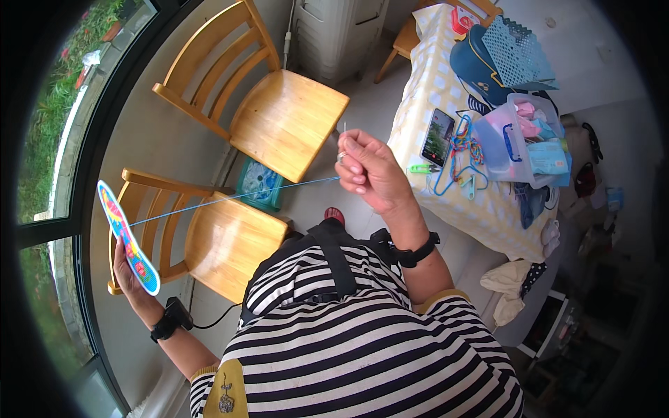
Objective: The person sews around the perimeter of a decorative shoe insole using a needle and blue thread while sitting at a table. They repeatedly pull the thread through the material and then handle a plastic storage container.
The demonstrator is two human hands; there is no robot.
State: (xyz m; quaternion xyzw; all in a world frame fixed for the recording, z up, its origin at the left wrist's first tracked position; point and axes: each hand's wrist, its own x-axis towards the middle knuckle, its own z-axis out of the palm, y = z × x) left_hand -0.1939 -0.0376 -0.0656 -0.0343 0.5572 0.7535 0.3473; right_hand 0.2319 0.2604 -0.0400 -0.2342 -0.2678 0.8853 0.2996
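Observation:
My left hand (127, 274) grips the lower part of an embroidered insole (137, 256) with a white rim and a bright multicoloured pattern. The insole is held up at the far left, before a chair. From its upper half a blue thread (235, 197) runs taut across to my right hand (375, 172). The fingers of that hand are closed, and a thin needle (345, 127) sticks out above the thumb and forefinger. Most of the needle is hidden by the fingers. My right hand is raised in front of me, left of the table.
Two wooden chairs (290, 120) (230, 235) stand ahead and left, with a teal bin (261, 183) between them. On the checked tablecloth (418, 99) lie a phone (438, 137), green thread snips (422, 169), coloured threads (465, 149), a blue hanger (444, 180) and a plastic box (494, 141).

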